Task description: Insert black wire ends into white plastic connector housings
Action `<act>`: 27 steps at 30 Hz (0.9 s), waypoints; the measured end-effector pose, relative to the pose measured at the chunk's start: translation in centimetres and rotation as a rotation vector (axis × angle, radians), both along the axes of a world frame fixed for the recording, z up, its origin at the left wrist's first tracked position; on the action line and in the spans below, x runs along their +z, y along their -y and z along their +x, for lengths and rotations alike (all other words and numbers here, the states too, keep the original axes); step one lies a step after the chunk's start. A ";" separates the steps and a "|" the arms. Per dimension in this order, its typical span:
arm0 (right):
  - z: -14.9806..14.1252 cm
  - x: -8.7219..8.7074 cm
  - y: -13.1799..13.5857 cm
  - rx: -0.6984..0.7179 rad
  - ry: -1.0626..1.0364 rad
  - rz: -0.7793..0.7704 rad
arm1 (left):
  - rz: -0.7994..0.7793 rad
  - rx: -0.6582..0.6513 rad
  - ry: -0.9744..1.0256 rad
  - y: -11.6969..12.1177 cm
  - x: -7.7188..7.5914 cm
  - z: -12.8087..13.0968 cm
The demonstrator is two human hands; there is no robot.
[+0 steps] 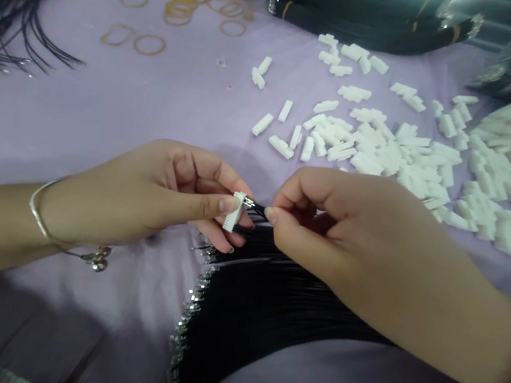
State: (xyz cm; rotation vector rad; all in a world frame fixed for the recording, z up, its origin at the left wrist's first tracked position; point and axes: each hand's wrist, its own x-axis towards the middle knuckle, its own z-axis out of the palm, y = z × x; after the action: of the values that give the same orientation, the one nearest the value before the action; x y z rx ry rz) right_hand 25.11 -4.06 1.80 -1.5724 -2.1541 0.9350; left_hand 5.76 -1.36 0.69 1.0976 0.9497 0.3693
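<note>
My left hand [160, 194] pinches a small white plastic connector [235, 211] between thumb and fingers; a silver bracelet sits on that wrist. My right hand [326, 227] is closed in a pinch on a thin black wire [257, 208] whose metal tip meets the connector's top. Both hands hover over a thick bundle of black wires [258, 306] with metal terminals, lying on the purple cloth [129, 104] just below them.
A heap of white connectors [407, 156] spreads across the right side. Tan rubber bands [191, 5] lie scattered at the back. Loose black wires [9, 11] sit far left, and banded black wire bundles [366, 10] lie along the back edge.
</note>
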 end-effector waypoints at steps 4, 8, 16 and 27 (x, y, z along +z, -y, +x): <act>0.1 0.1 0.0 0.004 -0.002 -0.001 | 0.009 0.011 -0.021 0.1 0.3 0.1; 0.1 0.2 0.1 0.008 -0.021 -0.012 | 0.006 -0.001 -0.023 0.2 0.4 0.1; 0.0 0.0 -0.1 0.048 -0.058 -0.037 | 0.029 -0.009 -0.015 0.2 0.0 0.0; -0.3 -0.2 0.0 0.074 -0.002 -0.009 | 0.035 0.012 -0.021 0.5 0.0 0.0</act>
State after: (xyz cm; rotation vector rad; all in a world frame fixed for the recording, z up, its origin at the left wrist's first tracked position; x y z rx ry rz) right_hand 24.85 -4.05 1.59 -1.5040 -2.2238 0.9697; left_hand 5.78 -1.83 0.65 1.1302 0.9715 0.3866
